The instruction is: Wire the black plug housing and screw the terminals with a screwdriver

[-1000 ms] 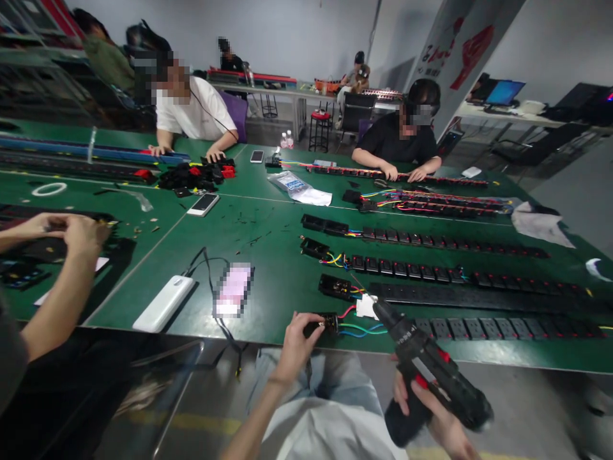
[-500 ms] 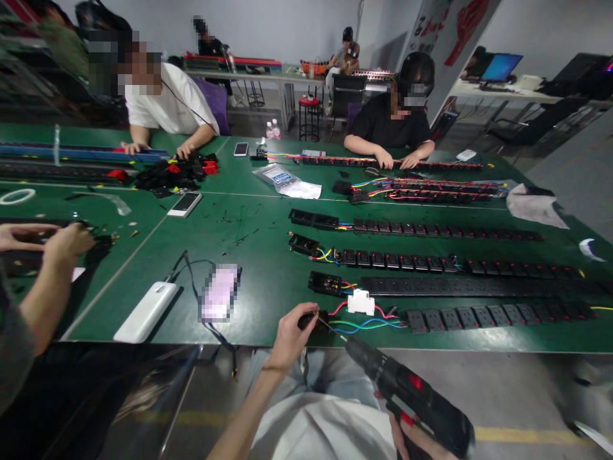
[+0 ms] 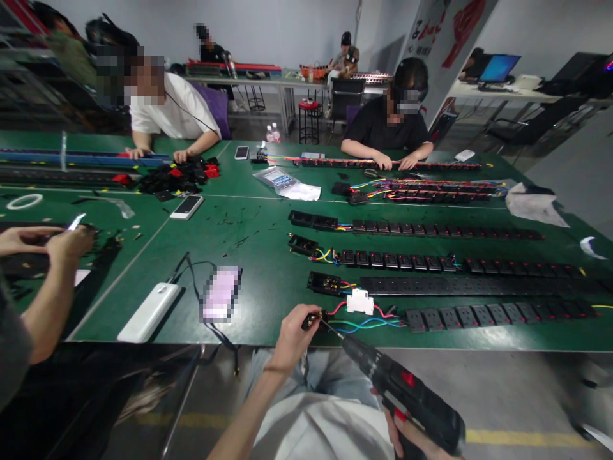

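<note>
My left hand (image 3: 295,333) pinches a small black connector housing (image 3: 312,320) with brass-coloured contacts, near the table's front edge. Red, blue and green wires (image 3: 364,326) run from it toward a row of black socket modules (image 3: 472,317). My right hand (image 3: 416,439) is wrapped around the handle of a black cordless drill (image 3: 405,386), low at the right. The drill's long thin bit points up and left, its tip at the housing; whether it sits in a screw is too small to tell. A white circuit breaker (image 3: 360,301) hangs on the red wire just behind.
More socket strips (image 3: 445,227) lie across the green table (image 3: 258,281). To the left are a white power bank (image 3: 149,313) and a phone (image 3: 221,294) with cables. A co-worker's hands (image 3: 67,246) work at far left; two people sit opposite.
The drill has shifted slightly left and up, its bit still at the housing. My left hand has moved a little right, and the housing's brass contacts show more clearly.
</note>
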Tool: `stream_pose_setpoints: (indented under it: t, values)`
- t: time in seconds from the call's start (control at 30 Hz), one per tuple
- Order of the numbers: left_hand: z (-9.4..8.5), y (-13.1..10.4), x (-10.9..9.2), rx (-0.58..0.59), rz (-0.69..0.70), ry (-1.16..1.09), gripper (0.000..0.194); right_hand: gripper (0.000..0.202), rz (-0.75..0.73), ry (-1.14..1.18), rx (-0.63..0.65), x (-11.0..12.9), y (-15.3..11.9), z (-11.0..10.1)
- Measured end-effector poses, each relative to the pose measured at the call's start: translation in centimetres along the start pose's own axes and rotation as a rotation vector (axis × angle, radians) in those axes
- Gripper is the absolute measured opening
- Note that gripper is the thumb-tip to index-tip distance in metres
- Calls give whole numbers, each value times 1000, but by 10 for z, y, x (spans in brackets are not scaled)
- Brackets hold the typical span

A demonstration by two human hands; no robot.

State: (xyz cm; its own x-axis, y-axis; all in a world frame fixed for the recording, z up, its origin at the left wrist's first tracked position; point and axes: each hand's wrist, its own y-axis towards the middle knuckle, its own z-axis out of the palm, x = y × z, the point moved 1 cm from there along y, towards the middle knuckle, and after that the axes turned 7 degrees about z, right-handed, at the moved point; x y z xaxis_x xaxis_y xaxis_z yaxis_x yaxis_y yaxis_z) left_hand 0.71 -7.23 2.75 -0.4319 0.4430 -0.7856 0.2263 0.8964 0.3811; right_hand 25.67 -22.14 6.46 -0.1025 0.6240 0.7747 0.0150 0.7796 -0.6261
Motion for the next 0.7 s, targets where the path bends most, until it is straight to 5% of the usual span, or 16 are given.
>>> stream_pose_setpoints:
  t: [0.37, 0.7]
  values:
    - [-1, 0, -7, -31, 24, 11, 15, 32, 17, 26, 6, 6, -7, -2]
    - [-3, -3, -6, -4, 147, 55, 14, 44, -57, 133, 192, 3, -7, -5]
